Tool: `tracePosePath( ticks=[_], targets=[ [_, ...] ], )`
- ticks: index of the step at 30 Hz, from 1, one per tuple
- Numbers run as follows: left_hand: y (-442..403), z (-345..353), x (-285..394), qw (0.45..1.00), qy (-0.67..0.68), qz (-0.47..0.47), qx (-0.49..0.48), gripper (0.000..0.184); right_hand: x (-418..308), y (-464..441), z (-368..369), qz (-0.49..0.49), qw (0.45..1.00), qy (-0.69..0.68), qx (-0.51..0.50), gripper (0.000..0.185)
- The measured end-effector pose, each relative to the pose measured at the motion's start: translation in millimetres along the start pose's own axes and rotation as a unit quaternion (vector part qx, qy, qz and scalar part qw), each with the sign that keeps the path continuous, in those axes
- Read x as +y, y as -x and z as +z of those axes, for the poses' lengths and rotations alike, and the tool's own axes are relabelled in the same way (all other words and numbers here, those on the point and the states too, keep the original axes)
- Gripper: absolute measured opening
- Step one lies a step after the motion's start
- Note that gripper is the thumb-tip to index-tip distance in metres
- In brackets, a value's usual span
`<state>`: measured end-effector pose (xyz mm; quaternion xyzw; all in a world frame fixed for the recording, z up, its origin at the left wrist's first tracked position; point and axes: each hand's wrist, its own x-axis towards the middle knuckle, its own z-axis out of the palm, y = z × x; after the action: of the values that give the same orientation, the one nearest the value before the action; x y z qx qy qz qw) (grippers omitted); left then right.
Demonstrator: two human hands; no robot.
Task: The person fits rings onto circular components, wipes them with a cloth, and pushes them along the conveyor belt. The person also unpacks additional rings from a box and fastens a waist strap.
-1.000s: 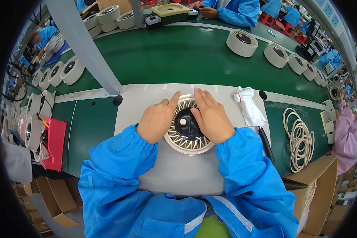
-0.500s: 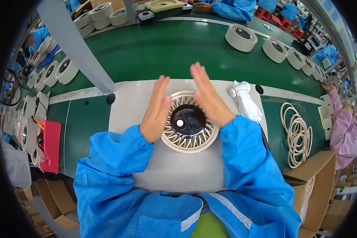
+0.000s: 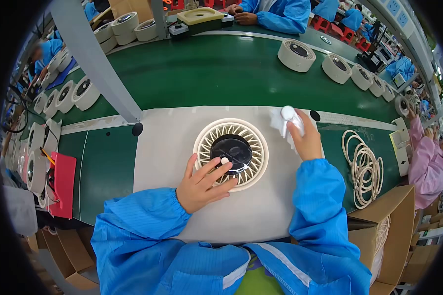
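Note:
A round cream grille [image 3: 257, 153] with a black glossy centre [image 3: 237, 146] and a small white knob lies flat on the pale mat [image 3: 162, 147]. My left hand [image 3: 206, 183] rests on its lower left part, fingers spread over the ribs and the edge of the black centre. To the right of the grille, my right hand [image 3: 305, 136] is closed around a white cloth-wrapped tool [image 3: 289, 118]. The round white end of the tool points up and away from me; its handle is hidden from view.
Several round cream units [image 3: 297, 55] stand on the green belt [image 3: 206, 69]. Coiled cable [image 3: 364, 172] and an open carton [image 3: 396, 236] are at the right. A red bin [image 3: 63, 184] and a grey post [image 3: 96, 59] are at the left. Co-workers sit beyond.
My left hand has come down onto the grille and spread out. My right hand has left the grille, moved right and taken hold of the cloth-wrapped tool.

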<state>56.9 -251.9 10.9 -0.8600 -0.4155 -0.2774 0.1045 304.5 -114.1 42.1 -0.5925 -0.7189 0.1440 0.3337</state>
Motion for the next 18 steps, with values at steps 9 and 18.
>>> tracePosePath(
  ticks=[9, 18],
  targets=[
    [2, -1, 0, 1.000, 0.014, -0.017, 0.002, 0.046, -76, -10, 6, -0.091, 0.991, -0.024, -0.090, 0.022],
    [0, 0, -3, 1.000, -0.022, 0.019, 0.010, 0.049, -134, -2, 1, -0.146, 0.970, -0.177, -0.074, 0.023]
  ],
)
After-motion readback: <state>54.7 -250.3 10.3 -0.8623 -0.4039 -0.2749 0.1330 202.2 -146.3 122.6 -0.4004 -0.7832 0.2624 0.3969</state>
